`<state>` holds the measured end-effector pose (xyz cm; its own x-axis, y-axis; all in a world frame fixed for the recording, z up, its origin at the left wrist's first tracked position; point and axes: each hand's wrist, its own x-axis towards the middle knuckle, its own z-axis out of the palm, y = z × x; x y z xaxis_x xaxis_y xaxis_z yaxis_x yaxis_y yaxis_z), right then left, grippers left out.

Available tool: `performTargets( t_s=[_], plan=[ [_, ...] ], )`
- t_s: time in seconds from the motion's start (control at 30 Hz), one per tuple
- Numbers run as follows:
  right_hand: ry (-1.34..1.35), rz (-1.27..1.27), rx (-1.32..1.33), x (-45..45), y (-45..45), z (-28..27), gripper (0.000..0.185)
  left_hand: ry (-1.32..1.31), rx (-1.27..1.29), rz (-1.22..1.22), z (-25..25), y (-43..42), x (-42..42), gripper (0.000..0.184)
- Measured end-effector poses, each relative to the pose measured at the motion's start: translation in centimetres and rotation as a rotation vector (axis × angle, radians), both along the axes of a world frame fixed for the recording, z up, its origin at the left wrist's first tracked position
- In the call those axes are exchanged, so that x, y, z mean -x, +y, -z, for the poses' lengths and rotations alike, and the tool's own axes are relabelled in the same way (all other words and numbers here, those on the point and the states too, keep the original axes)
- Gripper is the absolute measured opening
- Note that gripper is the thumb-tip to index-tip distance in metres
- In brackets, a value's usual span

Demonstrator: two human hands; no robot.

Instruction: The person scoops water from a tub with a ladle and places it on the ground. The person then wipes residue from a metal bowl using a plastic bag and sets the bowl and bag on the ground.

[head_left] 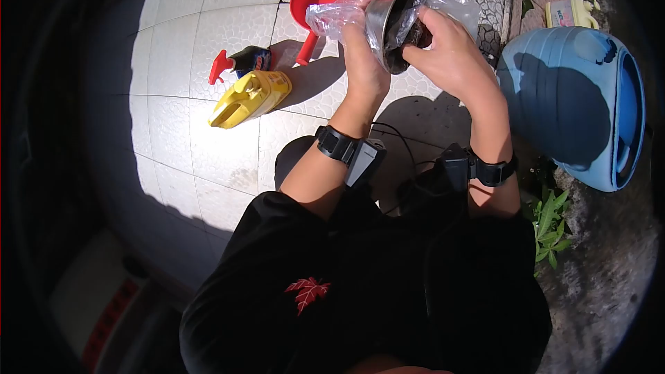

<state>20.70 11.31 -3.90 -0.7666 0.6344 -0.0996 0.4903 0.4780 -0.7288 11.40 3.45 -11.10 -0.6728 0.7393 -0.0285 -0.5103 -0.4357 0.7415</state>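
Observation:
A stainless steel bowl (377,17) is tipped on its side in my left hand (365,62), its mouth facing right. Clear plastic bag film (454,3) spreads behind the bowl, and more of it bunches over my left fingers. My right hand (454,52) reaches into the bowl's mouth, thumb and fingers curled around something dark that I cannot make out. Left of the bowl, a red plastic dipper (305,48) lies on the tiles with its handle pointing toward me.
A yellow jug (260,97) and a dark spray bottle (253,60) with a red trigger lie on the tiled floor (166,62) at left. At right are a large blue plastic barrel (554,97), a cream-coloured bottle (571,12) and a green plant (549,225).

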Motion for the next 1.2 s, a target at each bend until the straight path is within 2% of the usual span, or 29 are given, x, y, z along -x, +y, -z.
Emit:
performTargets(
  t_s=[0.07, 0.13, 0.23, 0.4, 0.5, 0.6, 0.77, 0.87, 1.03, 1.1, 1.13, 1.2],
  plan=[
    [0.023, -0.022, -0.050, -0.2, 0.3, 0.0, 0.037, 0.000, 0.001, 0.040, -0.6, 0.0, -0.2, 0.057],
    [0.065, -0.129, -0.238, -0.3, 0.5, -0.3, 0.038, -0.040, -0.034, 0.185, -1.2, -0.2, -0.1, 0.059],
    [0.135, -0.212, -0.276, -0.5, 1.7, 0.5, 0.037, -0.055, 0.000, 0.278, -1.1, -0.4, -0.1, 0.056],
    [0.194, -0.058, -0.336, -0.1, 0.5, 0.7, 0.035, -0.116, -0.062, 0.201, -0.9, -0.1, -0.2, 0.053],
    [0.095, 0.036, -0.460, 0.1, 0.4, 0.0, 0.038, -0.087, -0.063, 0.165, -1.4, -0.3, 0.1, 0.052],
    [0.124, -0.121, -0.382, -0.4, 0.8, -0.5, 0.036, -0.016, -0.093, 0.221, -1.4, -0.6, 0.4, 0.044],
    [0.067, -0.143, -0.224, -0.8, 0.5, -1.8, 0.031, 0.078, -0.105, 0.218, -1.2, -0.6, 1.2, 0.043],
    [0.062, -0.098, -0.109, -0.7, 0.7, -2.8, 0.028, -0.110, -0.078, 0.160, -1.3, -0.7, 0.8, 0.038],
    [0.182, -0.045, 0.027, -0.1, 0.1, -2.9, 0.025, -0.181, -0.086, 0.133, -3.0, -1.0, 1.2, 0.042],
    [0.002, -0.024, -0.189, 0.1, -0.1, -3.1, 0.026, -0.218, -0.075, 0.149, -3.1, -1.0, 1.2, 0.045],
    [-0.004, -0.020, -0.185, 0.1, 0.2, -3.0, 0.026, -0.251, -0.047, 0.174, -3.0, -0.9, 1.3, 0.048],
    [-0.065, 0.045, 0.042, -0.2, 1.5, -2.1, 0.030, -0.267, 0.027, 0.269, -2.3, -0.6, 1.4, 0.051]
  ],
)
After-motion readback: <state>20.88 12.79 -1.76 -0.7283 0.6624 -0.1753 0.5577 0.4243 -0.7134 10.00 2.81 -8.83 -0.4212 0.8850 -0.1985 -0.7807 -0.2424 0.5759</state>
